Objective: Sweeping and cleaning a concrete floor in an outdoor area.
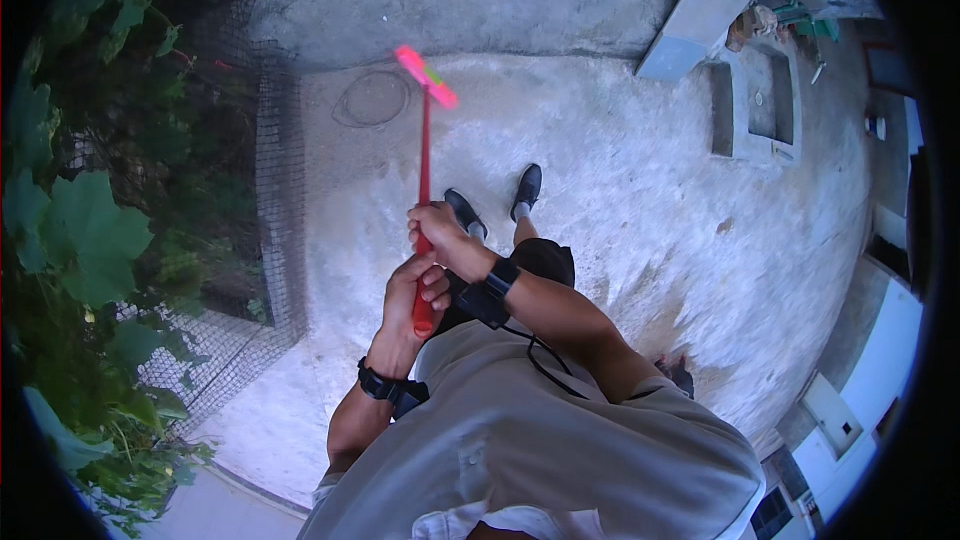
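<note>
Both of my hands grip a red-handled broom (426, 155) whose pole points away from me. Its crosswise head (410, 61) is bright pink with a green patch; the bristles cannot be made out. My left hand (408, 292) is closed round the thick lower grip, close to the handle's end. Just above it, my right hand (447, 233) wraps the pole from the right side. The broom head shows over the concrete floor (620, 200) beyond my shoes, slightly left; whether it touches cannot be told.
A loop of thin wire (371, 99) lies left of the broom head. Wire mesh (281, 190) with leafy vines (95, 240) runs along the left. At the far right stand a concrete basin (742, 105) and a leaning board (700, 15). A low concrete wall (480, 5) crosses the far side.
</note>
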Available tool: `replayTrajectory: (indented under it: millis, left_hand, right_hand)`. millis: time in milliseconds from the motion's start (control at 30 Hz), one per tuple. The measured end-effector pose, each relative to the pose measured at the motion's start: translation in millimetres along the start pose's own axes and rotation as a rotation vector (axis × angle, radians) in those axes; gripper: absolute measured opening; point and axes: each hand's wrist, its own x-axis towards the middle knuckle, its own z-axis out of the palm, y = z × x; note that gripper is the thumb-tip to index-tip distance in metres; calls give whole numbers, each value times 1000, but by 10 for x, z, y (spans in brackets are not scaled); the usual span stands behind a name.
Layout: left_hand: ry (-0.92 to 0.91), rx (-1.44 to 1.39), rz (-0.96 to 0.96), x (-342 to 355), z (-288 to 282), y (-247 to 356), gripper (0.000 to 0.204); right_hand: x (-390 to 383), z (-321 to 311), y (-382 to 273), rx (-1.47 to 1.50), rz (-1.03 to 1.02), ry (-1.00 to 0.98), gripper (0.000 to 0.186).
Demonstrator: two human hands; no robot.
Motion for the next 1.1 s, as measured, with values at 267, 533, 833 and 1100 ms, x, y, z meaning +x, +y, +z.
replayTrajectory:
  millis: [267,533,833,1100]
  left_hand:
    - [-189,-157,-265,1202,-28,85,10]
    - [37,-36,-11,473,-46,303,11]
    - [-123,10,-295,480,-14,-72,11]
    - [-80,17,-283,745,-249,303,10]
  right_hand:
    - [831,-800,-285,-131,-125,276,14]
    - [513,68,-186,-167,-32,-96,12]
    - [293,-563,-104,-9,-172,269,13]
    - [633,-365,56,109,-6,76,9]
